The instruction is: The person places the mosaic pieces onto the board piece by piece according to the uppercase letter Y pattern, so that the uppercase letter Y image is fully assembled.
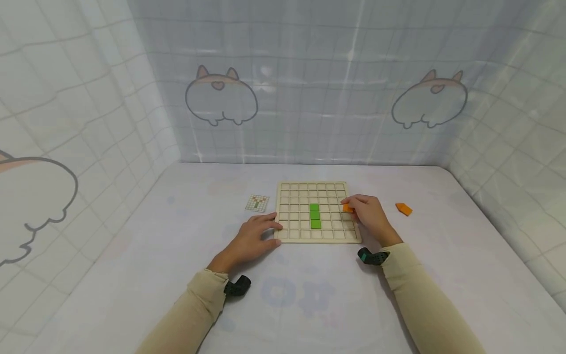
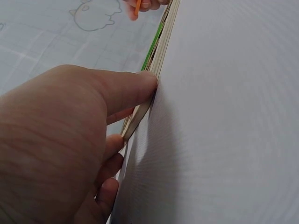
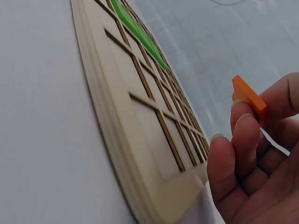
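A pale wooden grid board (image 1: 297,242) lies flat on the table, with several green square tiles (image 1: 315,215) in one column of its cells. At the board's front left corner my left hand (image 1: 253,239) rests, thumb against the front edge and fingers along the left side. In the left wrist view the thumb (image 2: 131,88) presses that edge. Above the board's right side my right hand (image 1: 371,214) pinches an orange tile (image 3: 250,96) between thumb and fingers. The right wrist view shows the tile held tilted, apart from the board.
A small pattern card (image 1: 257,203) with a gridded picture lies left of the board. More orange tile material (image 1: 404,209) lies on the table to the right, its exact count unclear. White patterned curtains (image 1: 327,113) stand behind and at both sides of the table.
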Tool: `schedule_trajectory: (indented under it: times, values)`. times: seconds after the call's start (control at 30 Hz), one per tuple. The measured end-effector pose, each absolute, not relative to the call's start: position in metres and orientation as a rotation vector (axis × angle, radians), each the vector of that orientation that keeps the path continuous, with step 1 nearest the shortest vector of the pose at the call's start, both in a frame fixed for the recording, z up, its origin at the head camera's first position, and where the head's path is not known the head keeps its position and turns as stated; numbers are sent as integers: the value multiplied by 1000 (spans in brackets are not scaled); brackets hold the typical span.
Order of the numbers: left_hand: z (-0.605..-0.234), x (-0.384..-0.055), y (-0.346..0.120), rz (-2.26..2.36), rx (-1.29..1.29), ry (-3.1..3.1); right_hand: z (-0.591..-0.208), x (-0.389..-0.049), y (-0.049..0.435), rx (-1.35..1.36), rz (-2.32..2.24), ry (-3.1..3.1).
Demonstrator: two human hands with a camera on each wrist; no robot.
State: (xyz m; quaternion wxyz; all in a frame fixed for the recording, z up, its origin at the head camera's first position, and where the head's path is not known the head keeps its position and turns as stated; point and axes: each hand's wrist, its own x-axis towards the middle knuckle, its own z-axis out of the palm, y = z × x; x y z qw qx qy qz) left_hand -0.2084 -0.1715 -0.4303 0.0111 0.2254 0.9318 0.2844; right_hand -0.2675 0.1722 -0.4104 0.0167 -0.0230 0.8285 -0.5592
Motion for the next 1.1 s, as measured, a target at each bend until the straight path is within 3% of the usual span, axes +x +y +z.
schedule_trajectory:
  times: [1.1]
  values:
    - [-431, -208, -173, 923, 684, 2892, -413, -276, 122, -139, -1767, 2505]
